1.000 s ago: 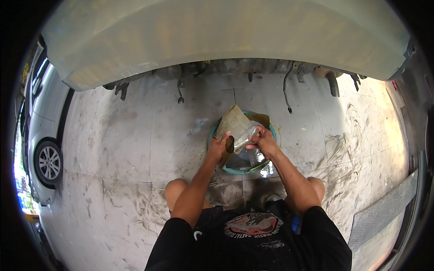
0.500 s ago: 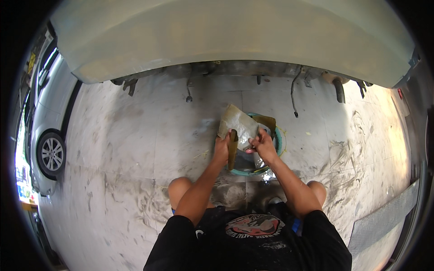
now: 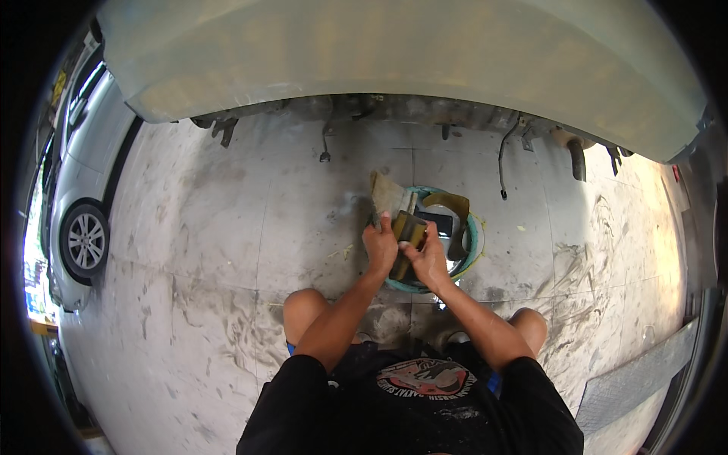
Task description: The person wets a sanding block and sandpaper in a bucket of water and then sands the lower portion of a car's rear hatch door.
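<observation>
smudged tiled floor (image 3: 197, 243), folded sheet (image 3: 387, 196), teal basin (image 3: 475, 241), silver car (image 3: 82, 178) left

Left hand (image 3: 381, 246): room leftward; ahead — panel (image 3: 402, 53) blocks.

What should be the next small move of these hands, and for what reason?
Perhaps the right hand should gently smooth the brown sheet while the left hand steadies it: both hands are on it, above the teal tub, and it looks bent, not flat.
</observation>
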Available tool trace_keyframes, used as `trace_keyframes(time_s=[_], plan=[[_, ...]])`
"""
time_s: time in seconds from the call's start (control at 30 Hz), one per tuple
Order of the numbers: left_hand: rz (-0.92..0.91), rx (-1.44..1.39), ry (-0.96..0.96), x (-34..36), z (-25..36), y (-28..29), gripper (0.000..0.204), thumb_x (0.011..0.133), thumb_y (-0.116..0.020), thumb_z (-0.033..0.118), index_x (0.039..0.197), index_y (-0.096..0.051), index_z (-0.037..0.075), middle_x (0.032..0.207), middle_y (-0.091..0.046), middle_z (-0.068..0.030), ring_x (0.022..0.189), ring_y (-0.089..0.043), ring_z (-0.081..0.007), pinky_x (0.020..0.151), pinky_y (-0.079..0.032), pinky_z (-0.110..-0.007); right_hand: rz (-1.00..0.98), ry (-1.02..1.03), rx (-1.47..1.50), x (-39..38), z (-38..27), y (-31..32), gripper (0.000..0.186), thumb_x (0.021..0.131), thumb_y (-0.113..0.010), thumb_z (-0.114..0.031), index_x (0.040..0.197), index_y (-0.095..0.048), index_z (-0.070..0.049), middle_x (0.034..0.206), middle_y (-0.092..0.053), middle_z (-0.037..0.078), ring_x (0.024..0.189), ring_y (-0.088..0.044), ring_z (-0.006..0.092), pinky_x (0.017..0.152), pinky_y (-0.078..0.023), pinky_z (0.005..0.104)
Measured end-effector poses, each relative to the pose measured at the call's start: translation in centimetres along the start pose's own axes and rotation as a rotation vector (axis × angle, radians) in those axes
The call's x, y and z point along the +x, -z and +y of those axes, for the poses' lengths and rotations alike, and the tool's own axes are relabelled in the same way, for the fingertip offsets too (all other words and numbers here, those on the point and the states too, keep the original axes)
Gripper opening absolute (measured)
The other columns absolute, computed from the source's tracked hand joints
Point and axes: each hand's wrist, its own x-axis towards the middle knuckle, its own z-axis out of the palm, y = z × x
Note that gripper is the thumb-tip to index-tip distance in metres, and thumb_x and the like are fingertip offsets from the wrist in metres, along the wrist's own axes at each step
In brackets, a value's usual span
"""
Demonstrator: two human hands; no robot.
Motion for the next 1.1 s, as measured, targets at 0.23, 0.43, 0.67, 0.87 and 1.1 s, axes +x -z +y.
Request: trace_keyframes(time_s=[0.23, 0.43, 0.67, 0.87, 1.1], plan=[[-0.398, 0.247, 0.079, 1.2, 2.2, 1.8, 0.049, 0.096, -0.057, 0.041, 0.102, -0.064, -0.007, 0.074, -0.064, -0.0228, 0.072, -0.065, -0.0374, 0.068, -0.048, -0.044, 0.201, 0.170, -0.293, 2.0, -2.1, 2.7, 0.022, 0.086, -0.059, -0.010, 0.104, -0.052, 0.001, 0.083, -0.059, 0.023, 0.075, -0.060, 0.0383, 0.071, -0.048, 0.0401], [-0.642, 0.272, 0.031, 0.7, 2.8, 2.2, 0.047, 0.100, -0.050, 0.041, 0.111, -0.063, -0.002, 0.082, -0.066, -0.0205, 0.081, -0.067, -0.0290, 0.075, -0.049, -0.036, 0.145, 0.111, -0.522, 2.7, -3.3, 3.8, 0.033, 0.084, -0.072, -0.021, 0.102, -0.054, 0.000, 0.081, -0.064, 0.025, 0.078, -0.063, 0.0455, 0.069, -0.049, 0.0474], [-0.539, -0.086, -0.116, 0.5, -1.6, 0.1, 0.041, 0.104, -0.047, 0.035, 0.107, -0.064, -0.002, 0.084, -0.064, -0.0106, 0.081, -0.059, -0.0160, 0.079, -0.047, -0.032, 0.136, 0.096, -0.591, 2.8, -2.1, 4.0, 0.031, 0.082, -0.073, -0.017, 0.102, -0.055, -0.001, 0.080, -0.066, 0.025, 0.080, -0.065, 0.0459, 0.069, -0.050, 0.0508], [-0.467, -0.639, 0.108, -1.0, -0.5, -1.1, 0.031, 0.104, -0.050, 0.028, 0.100, -0.066, 0.002, 0.089, -0.063, 0.0013, 0.078, -0.054, -0.0081, 0.073, -0.046, -0.027, 0.169, 0.055, -0.560, 2.3, -3.0, 3.4, 0.028, 0.078, -0.077, -0.015, 0.091, -0.057, 0.000, 0.083, -0.064, 0.027, 0.081, -0.064, 0.0448, 0.066, -0.049, 0.0458], [-0.466, -0.605, 0.216, -1.7, -1.4, -1.0, 0.032, 0.103, -0.052, 0.030, 0.106, -0.063, 0.000, 0.101, -0.066, -0.0046, 0.091, -0.059, -0.0116, 0.084, -0.047, -0.028, 0.273, 0.095, -0.579, 2.0, -2.4, 2.6, 0.035, 0.077, -0.080, -0.022, 0.084, -0.054, 0.000, 0.072, -0.061, 0.025, 0.072, -0.061, 0.0466, 0.061, -0.047, 0.0465]])
